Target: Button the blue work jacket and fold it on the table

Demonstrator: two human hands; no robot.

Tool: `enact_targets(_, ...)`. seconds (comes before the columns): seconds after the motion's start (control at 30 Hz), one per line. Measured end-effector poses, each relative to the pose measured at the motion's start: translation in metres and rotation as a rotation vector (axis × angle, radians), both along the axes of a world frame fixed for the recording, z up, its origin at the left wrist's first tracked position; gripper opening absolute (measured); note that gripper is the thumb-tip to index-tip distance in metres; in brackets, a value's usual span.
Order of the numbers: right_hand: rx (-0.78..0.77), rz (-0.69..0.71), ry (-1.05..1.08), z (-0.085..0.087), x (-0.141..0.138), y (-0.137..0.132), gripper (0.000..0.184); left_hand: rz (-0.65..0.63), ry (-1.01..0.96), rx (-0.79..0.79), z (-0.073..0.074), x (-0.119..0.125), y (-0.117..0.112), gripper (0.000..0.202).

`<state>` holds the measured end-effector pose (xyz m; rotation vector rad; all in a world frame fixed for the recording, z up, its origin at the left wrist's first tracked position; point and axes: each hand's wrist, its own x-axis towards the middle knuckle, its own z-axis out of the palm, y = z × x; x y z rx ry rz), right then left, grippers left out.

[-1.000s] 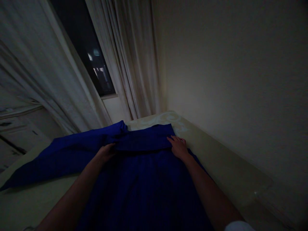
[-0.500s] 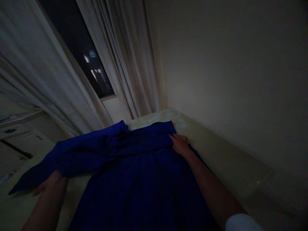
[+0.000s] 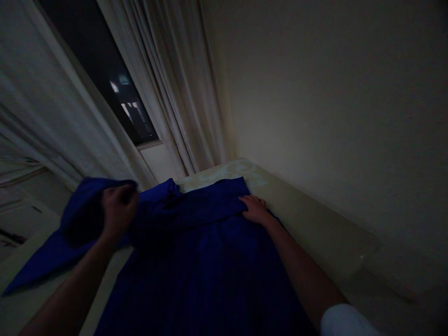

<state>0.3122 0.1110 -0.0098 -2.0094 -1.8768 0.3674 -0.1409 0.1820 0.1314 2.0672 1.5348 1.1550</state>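
A dark blue long-sleeved garment (image 3: pixel 206 266) lies spread over the bed, with one part folded across its upper end. My left hand (image 3: pixel 121 205) is closed on a raised fold of it at the left, and the cloth hangs up and away from the bed there. Below that fold, a pointed blue end (image 3: pixel 31 275) still rests on the bed. My right hand (image 3: pixel 255 208) lies flat on the upper right edge of the garment, fingers stretched out. Dim light hides most of the garment's details.
The pale bed (image 3: pixel 301 210) carries a light scroll pattern near its far corner. A bare wall (image 3: pixel 315 102) runs along its right side. Long curtains (image 3: pixel 178 84) hang beside a dark window (image 3: pixel 105 70). A light cabinet (image 3: pixel 21 200) stands at the left.
My left hand has risen from the low left and moved right, lifting a fold of the garment. My right hand stays on the upper right edge. The view has shifted slightly.
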Motion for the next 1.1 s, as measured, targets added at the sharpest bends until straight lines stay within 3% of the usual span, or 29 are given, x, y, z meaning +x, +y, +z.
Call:
enact_targets(0.03, -0.009, 0.028, 0.100, 0.000, 0.006, 0.002, 0.085, -0.127, 0.140, 0.031, -0.009, 0.023, 0.001, 0.055)
enact_targets(0.1, 0.010, 0.053, 0.361, -0.001, 0.017, 0.005, 0.109, -0.504, 0.418, -0.158, -0.029, 0.061, -0.004, 0.054)
enact_targets(0.17, 0.071, -0.003, 0.608, -0.001, 0.022, 0.007, 0.118, -0.692, 0.549, -0.354, -0.051, 0.081, -0.010, 0.046)
enact_targets(0.2, 0.106, -0.048, 0.687, 0.000, 0.023, 0.007, 0.117, -0.680, 0.557, -0.385, -0.061, 0.084, -0.013, 0.045)
enact_targets(0.27, 0.155, -0.136, 0.730, 0.003, 0.019, 0.007, 0.114, -0.522, 0.531, -0.307, -0.079, 0.076, -0.013, 0.048)
enact_targets(0.4, 0.202, -0.339, 0.592, 0.010, 0.005, 0.006, 0.107, 0.008, 0.605, -0.123, -0.108, 0.037, -0.005, 0.070)
enact_targets(0.47, 0.234, -0.381, 0.468, 0.011, 0.000, 0.007, 0.089, 0.264, 0.657, -0.139, -0.118, 0.019, -0.003, 0.086)
enact_targets(0.53, 0.247, -0.331, 0.326, 0.010, -0.003, 0.008, 0.059, 0.380, 0.667, -0.200, -0.123, 0.007, -0.002, 0.097)
enact_targets(0.6, 0.269, -0.239, 0.236, 0.009, -0.004, 0.010, 0.034, 0.407, 0.662, -0.280, -0.123, 0.002, -0.001, 0.099)
enact_targets(0.67, 0.333, -0.175, 0.212, 0.007, -0.003, 0.010, 0.024, 0.444, 0.653, -0.332, -0.120, 0.004, -0.003, 0.097)
enact_targets(0.8, 0.354, -0.306, 0.073, 0.003, 0.003, 0.006, 0.018, 0.462, 0.644, -0.270, -0.119, 0.017, -0.027, 0.091)
enact_targets(0.87, 0.338, -0.418, 0.022, 0.007, 0.007, 0.002, 0.023, 0.379, 0.655, -0.225, -0.126, 0.021, -0.054, 0.088)
enact_targets(0.93, 0.430, -0.492, 0.053, 0.022, 0.012, -0.004, 0.026, 0.284, 0.655, -0.199, -0.138, 0.015, -0.090, 0.089)
enact_targets(1.03, 0.680, -0.514, 0.169, 0.060, 0.016, -0.026, 0.033, 0.178, 0.594, -0.153, -0.159, -0.017, -0.154, 0.090)
enact_targets(1.1, 0.798, -0.417, 0.292, 0.085, 0.016, -0.058, 0.037, 0.108, 0.506, -0.151, -0.172, -0.049, -0.197, 0.084)
